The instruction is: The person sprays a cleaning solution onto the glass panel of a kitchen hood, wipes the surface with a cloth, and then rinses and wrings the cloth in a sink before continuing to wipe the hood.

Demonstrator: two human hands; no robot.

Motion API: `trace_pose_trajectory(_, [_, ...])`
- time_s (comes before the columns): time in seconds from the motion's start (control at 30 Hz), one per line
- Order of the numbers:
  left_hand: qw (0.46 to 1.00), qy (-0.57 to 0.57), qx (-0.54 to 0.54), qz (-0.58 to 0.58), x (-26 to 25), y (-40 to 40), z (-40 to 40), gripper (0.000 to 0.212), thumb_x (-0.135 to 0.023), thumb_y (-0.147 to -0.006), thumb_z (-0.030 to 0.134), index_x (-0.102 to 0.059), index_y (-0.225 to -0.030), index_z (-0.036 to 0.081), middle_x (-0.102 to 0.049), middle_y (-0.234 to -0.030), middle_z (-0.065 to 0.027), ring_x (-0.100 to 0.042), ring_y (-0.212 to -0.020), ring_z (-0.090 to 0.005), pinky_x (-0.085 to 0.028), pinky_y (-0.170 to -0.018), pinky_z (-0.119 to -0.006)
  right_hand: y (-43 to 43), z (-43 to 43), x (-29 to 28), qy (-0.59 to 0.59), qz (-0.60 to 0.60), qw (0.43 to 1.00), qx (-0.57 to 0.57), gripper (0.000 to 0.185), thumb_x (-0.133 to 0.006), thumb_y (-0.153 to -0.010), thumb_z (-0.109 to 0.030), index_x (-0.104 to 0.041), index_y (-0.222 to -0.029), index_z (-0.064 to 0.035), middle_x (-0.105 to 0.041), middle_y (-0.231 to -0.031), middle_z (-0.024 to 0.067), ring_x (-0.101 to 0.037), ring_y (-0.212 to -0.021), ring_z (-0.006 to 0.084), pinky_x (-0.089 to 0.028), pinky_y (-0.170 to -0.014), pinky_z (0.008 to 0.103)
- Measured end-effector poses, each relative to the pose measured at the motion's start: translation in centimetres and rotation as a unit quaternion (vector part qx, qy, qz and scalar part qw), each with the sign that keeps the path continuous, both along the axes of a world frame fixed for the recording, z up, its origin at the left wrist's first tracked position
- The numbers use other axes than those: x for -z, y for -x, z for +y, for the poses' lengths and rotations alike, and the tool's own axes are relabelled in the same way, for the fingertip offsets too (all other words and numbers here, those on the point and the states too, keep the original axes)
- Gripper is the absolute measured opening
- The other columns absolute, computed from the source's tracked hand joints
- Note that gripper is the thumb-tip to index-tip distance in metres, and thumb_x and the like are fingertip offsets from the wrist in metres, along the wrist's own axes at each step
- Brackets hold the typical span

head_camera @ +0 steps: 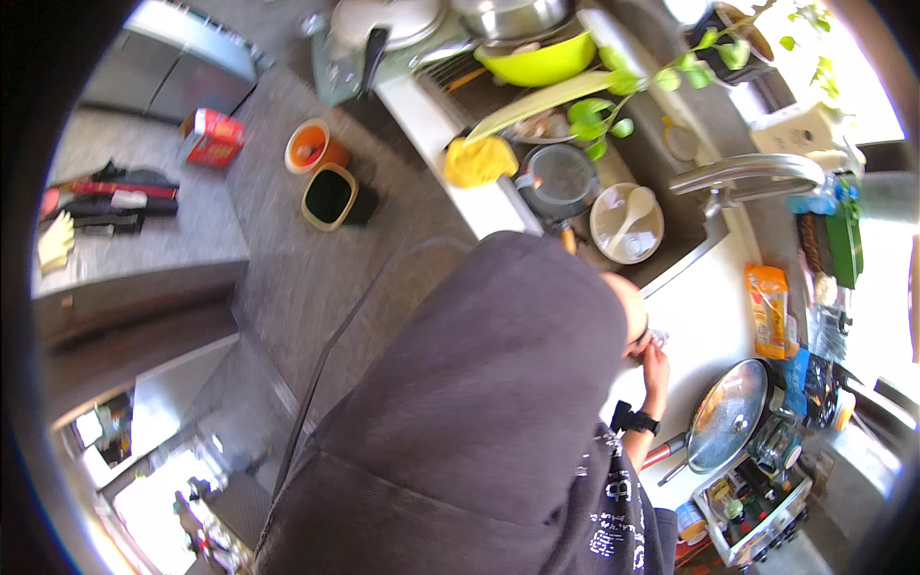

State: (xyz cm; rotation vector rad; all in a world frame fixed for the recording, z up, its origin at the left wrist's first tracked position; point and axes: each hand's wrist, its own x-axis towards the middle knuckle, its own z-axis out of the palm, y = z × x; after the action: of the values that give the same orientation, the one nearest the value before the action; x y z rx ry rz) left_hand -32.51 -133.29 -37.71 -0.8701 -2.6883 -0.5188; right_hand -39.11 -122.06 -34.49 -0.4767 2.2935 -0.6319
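Observation:
My left arm in a dark sleeve fills the middle; past it, my left hand (637, 348) is mostly hidden, with a dark band at its wrist. Close against it is my right hand (653, 361), its wrist wearing a black band. A small, pale, shiny object (659, 336) shows at the fingers of both hands, over the white countertop (708, 316); its kind is unclear. Below and right of the hands lies a lidded frying pan (727, 417) with a red handle. Above them in the sink, a white bowl (627, 244) holds a pale spoon (636, 208).
The sink also holds a small dark pan (559, 180) and a green bowl (539, 66). A yellow cloth (480, 162) lies on its edge, near the faucet (751, 169). An orange packet (769, 309) and a condiment basket (755, 528) stand on the counter. Bins (329, 196) stand on the floor.

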Motion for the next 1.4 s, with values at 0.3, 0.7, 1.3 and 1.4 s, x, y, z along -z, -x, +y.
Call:
trace_pose_trajectory(0.3, [0.995, 0.040, 0.088, 0.015, 1.4, -3.9, -8.0, 0.019, -0.049, -0.081, 0.019, -0.063, -0.091, 0.009, -0.059, -0.100, -0.0010, -0.055, -0.099, -0.0150, -0.049, -0.080, -0.033, -3.8, -3.0, -3.2, 0.031, 0.313, 0.949, -0.040, 0.045, -0.068, -0.068, -0.007, -0.060, -0.112, -0.0043, -0.055, -0.107, 0.0145, -0.055, -0.098, 0.0309, -0.047, -0.086, 0.0376])
trace_pose_trajectory(0.7, [0.881, -0.358, -0.002, -0.308, -5.7, -7.4, -15.4, 0.016, -0.060, -0.081, 0.012, -0.062, -0.094, 0.003, -0.065, -0.090, -0.0143, -0.063, -0.086, -0.0324, -0.048, -0.075, -0.039, -7.4, -7.0, -5.5, 0.172, 0.140, 0.963, -0.154, 0.066, -0.076, -0.058, -0.023, -0.058, -0.120, -0.0086, -0.040, -0.140, 0.0168, -0.034, -0.129, 0.0388, -0.033, -0.107, 0.0436])
trace_pose_trajectory(1.3, [0.883, -0.421, -0.146, -0.145, -18.2, -7.9, -24.0, 0.036, -0.075, -0.076, 0.015, -0.060, -0.105, 0.000, -0.063, -0.100, -0.0087, -0.060, -0.088, -0.0146, -0.048, -0.076, -0.027, -1.2, -18.6, -22.3, 0.377, -0.009, 0.921, -0.100, 0.018, -0.059, -0.088, -0.016, -0.057, -0.095, 0.0002, -0.058, -0.080, 0.0009, -0.051, -0.074, 0.0093, -0.045, -0.069, 0.0262])
trace_pose_trajectory(1.4, [0.863, -0.419, -0.171, -0.224, -19.8, -8.6, -25.0, 0.028, -0.071, -0.078, 0.016, -0.062, -0.098, -0.001, -0.064, -0.093, -0.0088, -0.059, -0.081, -0.0130, -0.047, -0.073, -0.026, -1.2, -19.5, -21.6, 0.362, -0.076, 0.926, -0.069, 0.019, -0.062, -0.086, -0.014, -0.056, -0.099, -0.0006, -0.058, -0.084, 0.0003, -0.052, -0.077, 0.0078, -0.045, -0.069, 0.0254])
